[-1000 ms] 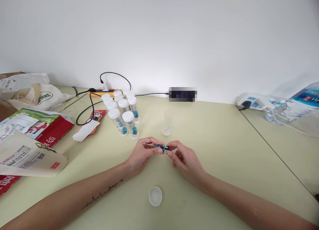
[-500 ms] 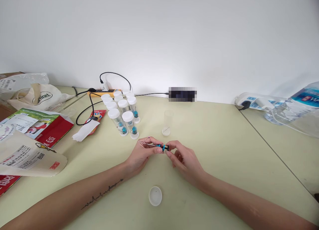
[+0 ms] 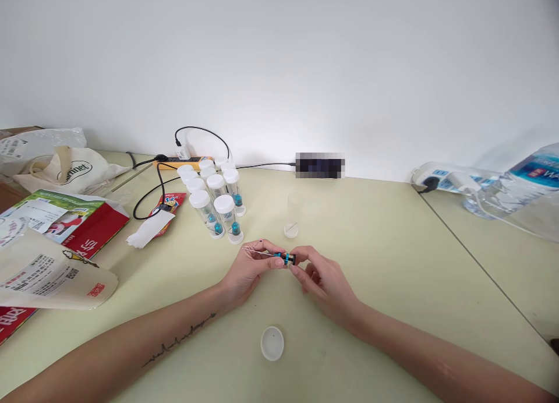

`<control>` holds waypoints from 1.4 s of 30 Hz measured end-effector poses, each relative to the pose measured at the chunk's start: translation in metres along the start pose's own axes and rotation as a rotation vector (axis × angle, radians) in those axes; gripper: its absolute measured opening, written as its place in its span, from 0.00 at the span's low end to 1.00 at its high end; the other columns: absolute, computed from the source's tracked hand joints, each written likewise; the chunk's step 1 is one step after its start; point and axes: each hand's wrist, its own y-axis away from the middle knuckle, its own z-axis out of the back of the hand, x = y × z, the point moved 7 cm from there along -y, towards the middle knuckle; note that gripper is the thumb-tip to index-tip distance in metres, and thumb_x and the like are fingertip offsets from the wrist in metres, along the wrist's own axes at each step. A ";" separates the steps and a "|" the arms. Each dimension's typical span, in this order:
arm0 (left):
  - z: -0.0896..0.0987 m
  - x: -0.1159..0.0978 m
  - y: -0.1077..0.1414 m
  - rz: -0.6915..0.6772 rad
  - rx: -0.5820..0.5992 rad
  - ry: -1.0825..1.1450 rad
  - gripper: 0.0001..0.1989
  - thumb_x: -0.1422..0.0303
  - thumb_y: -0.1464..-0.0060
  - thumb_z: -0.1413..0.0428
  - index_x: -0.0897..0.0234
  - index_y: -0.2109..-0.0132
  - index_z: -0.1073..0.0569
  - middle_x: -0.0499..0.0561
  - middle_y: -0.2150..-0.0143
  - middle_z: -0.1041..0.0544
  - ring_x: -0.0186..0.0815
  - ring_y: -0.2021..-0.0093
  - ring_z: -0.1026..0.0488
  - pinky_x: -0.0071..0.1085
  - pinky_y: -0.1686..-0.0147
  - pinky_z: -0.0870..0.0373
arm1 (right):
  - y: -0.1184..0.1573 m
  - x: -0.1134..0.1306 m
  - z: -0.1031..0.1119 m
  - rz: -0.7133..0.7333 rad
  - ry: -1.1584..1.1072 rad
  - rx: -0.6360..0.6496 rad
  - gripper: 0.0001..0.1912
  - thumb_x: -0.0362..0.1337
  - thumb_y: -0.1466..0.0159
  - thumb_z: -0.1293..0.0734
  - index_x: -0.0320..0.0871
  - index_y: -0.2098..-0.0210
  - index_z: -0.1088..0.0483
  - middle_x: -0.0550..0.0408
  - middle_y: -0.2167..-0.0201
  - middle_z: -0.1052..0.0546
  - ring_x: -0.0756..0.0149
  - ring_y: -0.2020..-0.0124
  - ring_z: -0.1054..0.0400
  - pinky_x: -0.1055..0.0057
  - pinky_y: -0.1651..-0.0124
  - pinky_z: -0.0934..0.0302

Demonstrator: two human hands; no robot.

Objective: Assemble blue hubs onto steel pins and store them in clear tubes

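Note:
Between my two hands is a small blue and black part (image 3: pixel 286 258) with thin metal wires sticking out to the left. My left hand (image 3: pixel 251 269) pinches its blue end between thumb and fingers, the wires lying over the fingers. My right hand (image 3: pixel 321 275) holds the black end with thumb and index finger, the other fingers curled. Just beyond the hands stands a clear tube (image 3: pixel 295 208) on a white base, a thin rod inside. Nearer to me a round white cap (image 3: pixel 272 343) lies hollow side up on the table (image 3: pixel 349 368).
Several clear tubes with white lids (image 3: pixel 224 204) and blue parts inside stand at the back left. Left are a red packet (image 3: pixel 174 202), a paper cup (image 3: pixel 56 275), a box and bags. A phone (image 3: pixel 319 165) leans on the wall; a bottle (image 3: pixel 515 181) and power strip are right.

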 end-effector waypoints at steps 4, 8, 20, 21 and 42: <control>0.000 0.000 0.000 -0.011 0.011 -0.003 0.08 0.74 0.57 0.36 0.65 0.66 0.24 0.49 0.68 0.21 0.33 0.64 0.25 0.30 0.57 0.33 | 0.000 0.000 0.001 -0.010 -0.014 -0.008 0.10 0.44 0.33 0.44 0.48 0.57 0.39 0.59 0.66 0.29 0.75 0.80 0.42 0.77 0.77 0.42; 0.000 0.000 0.001 -0.010 0.015 -0.002 0.08 0.74 0.57 0.36 0.65 0.66 0.24 0.49 0.68 0.21 0.33 0.64 0.25 0.30 0.57 0.33 | 0.000 0.000 0.000 -0.002 -0.016 0.004 0.09 0.43 0.33 0.44 0.49 0.56 0.39 0.59 0.65 0.29 0.76 0.79 0.43 0.77 0.77 0.42; 0.000 0.000 0.000 -0.020 0.017 -0.009 0.08 0.74 0.57 0.36 0.66 0.66 0.24 0.49 0.68 0.21 0.33 0.64 0.25 0.30 0.57 0.33 | 0.000 -0.003 0.000 -0.016 -0.011 -0.010 0.08 0.44 0.33 0.44 0.48 0.59 0.39 0.59 0.67 0.30 0.75 0.80 0.42 0.77 0.77 0.43; 0.000 0.001 0.000 -0.019 0.017 -0.008 0.08 0.74 0.57 0.36 0.66 0.66 0.24 0.49 0.68 0.21 0.33 0.64 0.25 0.30 0.57 0.33 | 0.000 -0.004 0.000 -0.023 -0.014 -0.010 0.09 0.44 0.33 0.44 0.48 0.59 0.39 0.59 0.66 0.30 0.75 0.80 0.43 0.77 0.77 0.43; -0.001 -0.001 0.000 -0.033 0.034 -0.030 0.07 0.75 0.56 0.36 0.66 0.66 0.23 0.49 0.68 0.21 0.32 0.64 0.25 0.28 0.59 0.32 | 0.000 -0.001 0.000 0.038 0.040 -0.013 0.08 0.42 0.33 0.44 0.48 0.60 0.37 0.58 0.66 0.30 0.75 0.78 0.39 0.77 0.76 0.43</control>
